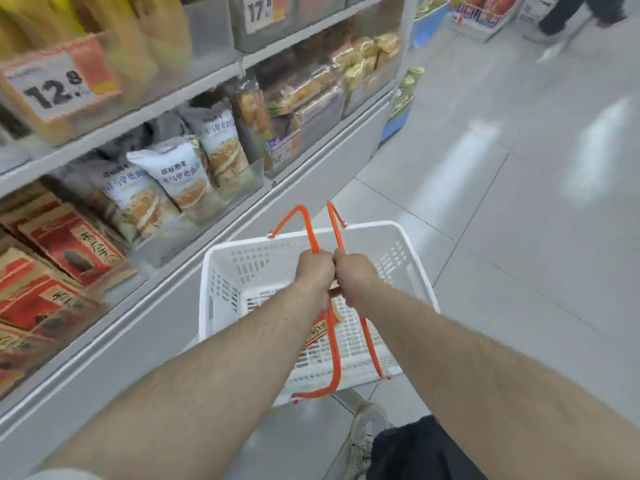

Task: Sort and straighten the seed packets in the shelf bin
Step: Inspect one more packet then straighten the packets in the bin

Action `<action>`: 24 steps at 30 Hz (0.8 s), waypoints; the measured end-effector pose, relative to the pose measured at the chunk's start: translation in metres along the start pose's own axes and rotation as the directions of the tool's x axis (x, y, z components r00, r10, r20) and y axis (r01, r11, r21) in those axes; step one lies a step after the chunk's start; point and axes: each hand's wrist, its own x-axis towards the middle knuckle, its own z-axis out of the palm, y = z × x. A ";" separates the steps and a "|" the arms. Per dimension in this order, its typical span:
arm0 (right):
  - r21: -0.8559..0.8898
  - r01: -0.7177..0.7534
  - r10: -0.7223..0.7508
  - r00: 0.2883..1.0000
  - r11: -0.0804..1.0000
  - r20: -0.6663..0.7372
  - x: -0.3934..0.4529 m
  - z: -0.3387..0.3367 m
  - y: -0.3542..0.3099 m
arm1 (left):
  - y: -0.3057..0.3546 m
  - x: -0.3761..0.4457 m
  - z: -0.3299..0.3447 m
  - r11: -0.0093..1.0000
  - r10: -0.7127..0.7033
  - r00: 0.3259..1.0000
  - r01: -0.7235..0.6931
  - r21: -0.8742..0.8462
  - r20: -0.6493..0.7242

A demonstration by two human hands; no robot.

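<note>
shop aisle; both hands (334, 275) grip orange handles (335, 237) of white basket (408, 251).

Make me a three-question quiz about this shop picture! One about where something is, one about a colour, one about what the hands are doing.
1. Where are the shelves?
A. on the person's left
B. on the right
C. behind

2. What colour are the basket handles?
A. blue
B. orange
C. green

3. What are the hands doing?
A. both holding handles
B. both hanging free
C. one holds a packet

Answers: 1 A, the shelves fill the picture's left. 2 B, the handles on the white basket are orange. 3 A, left hand and right hand each grip one.
</note>
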 end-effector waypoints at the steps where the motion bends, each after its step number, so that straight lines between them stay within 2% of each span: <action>1: 0.001 -0.016 0.016 1.000 1.000 -0.015 -0.008 -0.021 -0.010 | 0.012 -0.011 0.017 1.000 -0.002 1.000 0.001 0.026 0.016; 8: 0.217 -0.120 0.134 0.990 0.969 -0.047 -0.057 -0.191 -0.066 | 0.087 -0.092 0.149 0.984 -0.014 0.991 -0.010 0.176 0.135; 13: 0.302 -0.122 0.139 0.990 0.945 -0.035 -0.083 -0.311 -0.097 | 0.126 -0.139 0.249 0.971 0.014 0.986 -0.054 0.235 0.168; 17: 0.363 -0.124 0.152 0.987 0.924 -0.047 -0.086 -0.388 -0.099 | 0.144 -0.169 0.324 0.938 0.027 0.982 -0.090 0.335 0.189; 24: 0.444 -0.119 0.212 0.963 0.888 -0.165 -0.079 -0.510 -0.078 | 0.144 -0.201 0.455 0.896 -0.018 0.954 -0.118 0.429 0.301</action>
